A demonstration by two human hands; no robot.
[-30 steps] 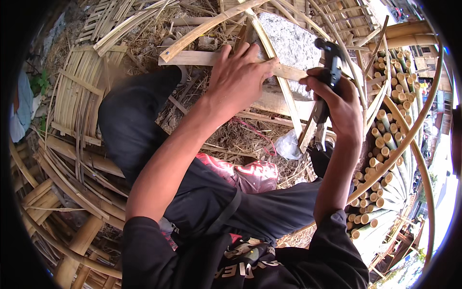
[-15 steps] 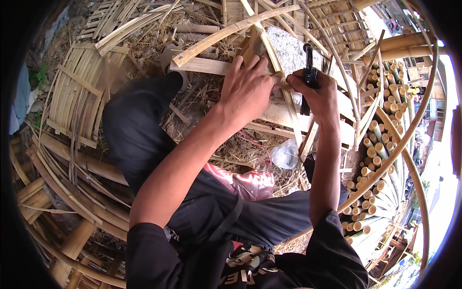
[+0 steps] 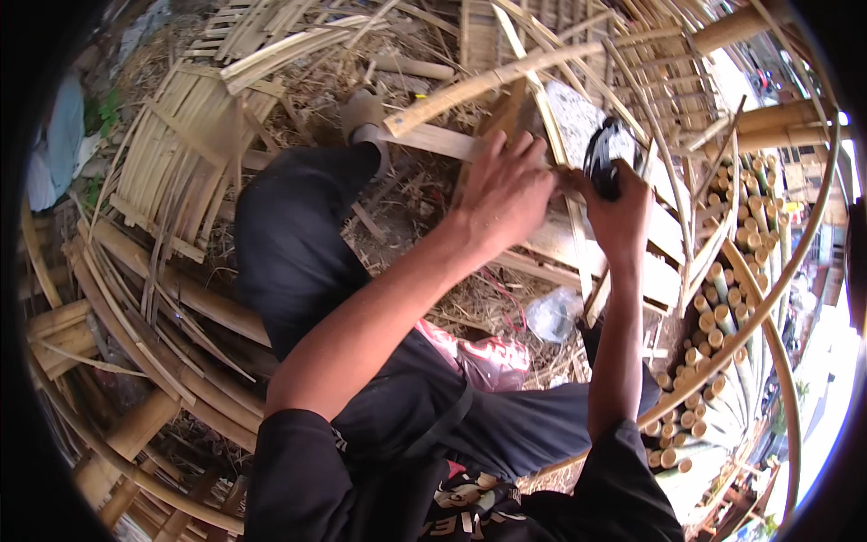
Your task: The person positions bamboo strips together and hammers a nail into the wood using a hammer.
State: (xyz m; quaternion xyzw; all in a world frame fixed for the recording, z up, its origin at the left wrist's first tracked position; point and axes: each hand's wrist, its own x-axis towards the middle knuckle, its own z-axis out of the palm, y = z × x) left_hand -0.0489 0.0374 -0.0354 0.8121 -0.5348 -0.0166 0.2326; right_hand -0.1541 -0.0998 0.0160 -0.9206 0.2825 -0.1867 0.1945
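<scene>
My left hand (image 3: 508,197) is closed, its fingers curled over a long pale bamboo strip (image 3: 579,239) that slants across the work spot. Close beside it, my right hand (image 3: 621,217) is wrapped round a black hand tool (image 3: 601,155) with a curved, loop-like upper part. The tool's exact kind is hard to make out, and its lower end is hidden behind the fingers. Thumbs of both hands almost meet at the strip. Under them lie wooden boards (image 3: 555,242) and a whitish speckled slab (image 3: 571,107).
A thick bamboo slat (image 3: 488,83) crosses beyond my hands. Slatted bamboo panels (image 3: 185,135) lie at the left, with bent strips below. Cut bamboo poles (image 3: 722,316) are stacked at right. A clear plastic bag (image 3: 553,314) rests near my legs.
The whole view has shifted, so the scene sits further right and lower. In my right hand the black tool has turned and now looks rounder. Both hands remain together at the strip.
</scene>
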